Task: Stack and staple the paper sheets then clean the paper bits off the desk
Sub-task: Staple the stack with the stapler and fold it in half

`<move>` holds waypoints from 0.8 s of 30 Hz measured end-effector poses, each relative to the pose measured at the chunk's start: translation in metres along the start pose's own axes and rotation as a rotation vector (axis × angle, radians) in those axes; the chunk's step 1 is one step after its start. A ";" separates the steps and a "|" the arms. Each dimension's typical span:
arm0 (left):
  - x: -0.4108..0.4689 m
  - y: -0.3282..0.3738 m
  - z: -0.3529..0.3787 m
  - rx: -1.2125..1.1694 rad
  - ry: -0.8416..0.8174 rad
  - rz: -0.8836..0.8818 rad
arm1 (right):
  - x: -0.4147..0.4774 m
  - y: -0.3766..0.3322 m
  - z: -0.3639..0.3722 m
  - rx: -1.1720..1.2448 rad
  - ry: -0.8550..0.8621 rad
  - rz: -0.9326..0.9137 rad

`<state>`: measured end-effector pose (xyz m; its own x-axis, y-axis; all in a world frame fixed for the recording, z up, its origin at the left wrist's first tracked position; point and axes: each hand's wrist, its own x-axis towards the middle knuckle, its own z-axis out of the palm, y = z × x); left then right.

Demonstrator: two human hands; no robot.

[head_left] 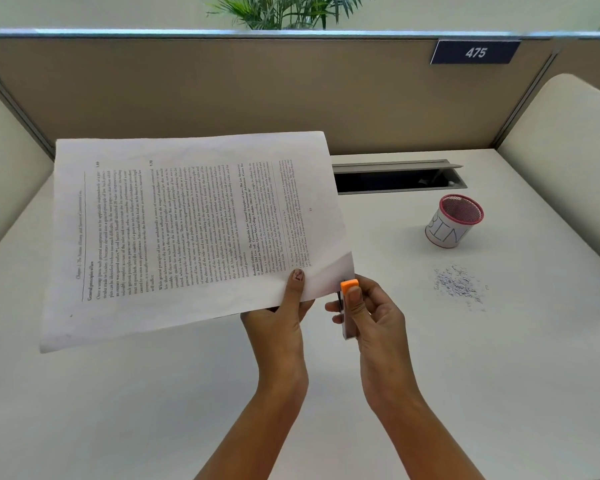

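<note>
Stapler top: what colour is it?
Orange. The stapler shows best in the head view, at the paper's corner.

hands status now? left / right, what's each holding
Left hand: grips the paper sheets at their near edge, thumb on top.
Right hand: grips the stapler at the sheets' corner, thumb on its orange top.

— Left hand [280, 308]?
— Raised, thumb on top, pinching the paper sheets [187, 230] near their right corner.
— And the right hand [374, 317]?
— Just beside it, fingers curled round the stapler [349, 289], thumb along its orange top. Both forearms reach forward, converging.
</note>
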<state>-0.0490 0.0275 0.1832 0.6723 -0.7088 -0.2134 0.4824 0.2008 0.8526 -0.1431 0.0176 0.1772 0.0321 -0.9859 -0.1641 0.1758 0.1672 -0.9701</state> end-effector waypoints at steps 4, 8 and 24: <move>-0.001 0.000 0.001 -0.020 -0.014 -0.012 | -0.001 -0.001 0.001 -0.009 0.029 -0.018; -0.002 -0.001 0.002 -0.027 -0.007 -0.027 | -0.001 -0.002 0.001 -0.020 0.061 -0.042; -0.004 -0.003 0.004 -0.034 0.005 -0.035 | 0.002 -0.001 0.002 -0.004 0.091 -0.076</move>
<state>-0.0550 0.0272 0.1836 0.6575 -0.7123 -0.2456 0.5243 0.1985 0.8280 -0.1415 0.0158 0.1787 -0.0710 -0.9919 -0.1051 0.1703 0.0917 -0.9811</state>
